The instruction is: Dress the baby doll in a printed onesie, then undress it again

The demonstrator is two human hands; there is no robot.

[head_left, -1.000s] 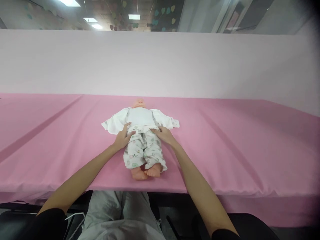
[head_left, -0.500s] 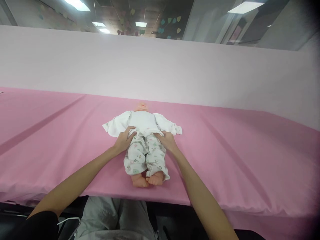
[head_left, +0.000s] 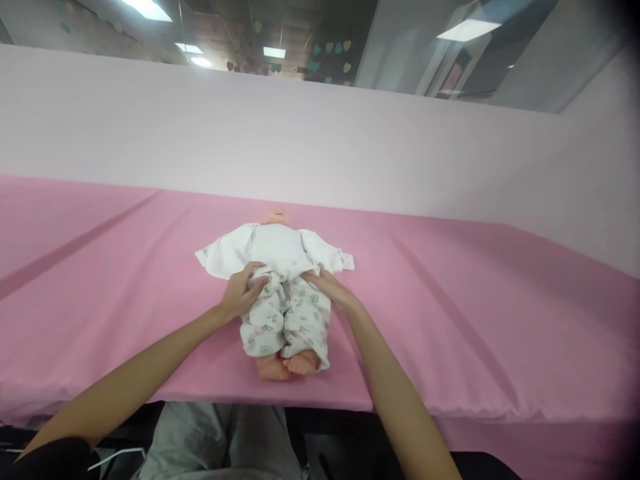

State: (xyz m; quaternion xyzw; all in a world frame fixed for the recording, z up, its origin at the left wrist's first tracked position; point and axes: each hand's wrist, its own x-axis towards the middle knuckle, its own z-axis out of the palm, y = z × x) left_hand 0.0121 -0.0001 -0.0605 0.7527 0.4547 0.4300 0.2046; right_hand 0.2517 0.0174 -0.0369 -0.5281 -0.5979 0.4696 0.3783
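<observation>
L grip [head_left: 240,293] + R grip [head_left: 334,289] at doll's [head_left: 277,245] ptrnd pants [head_left: 306,315] waist

Doll's feet [head_left: 303,363], 6 o'clock: smooth, plastic-looking, faint sheen.
White top [head_left: 277,241], just off centre toward 9 o'clock: soft matt cloth, lightly wrinkled.
Printed trousers [head_left: 306,310], 6 o'clock: thin matt cloth, gathered and creased.
Pink table cover [head_left: 425,333], 4 o'clock: smooth cloth-like sheet, soft sheen, long creases.
White partition [head_left: 300,140], 12 o'clock: smooth, matt; material unclear.
Grey trousers [head_left: 193,437], 7 o'clock: matt woven-looking cloth, rumpled.
</observation>
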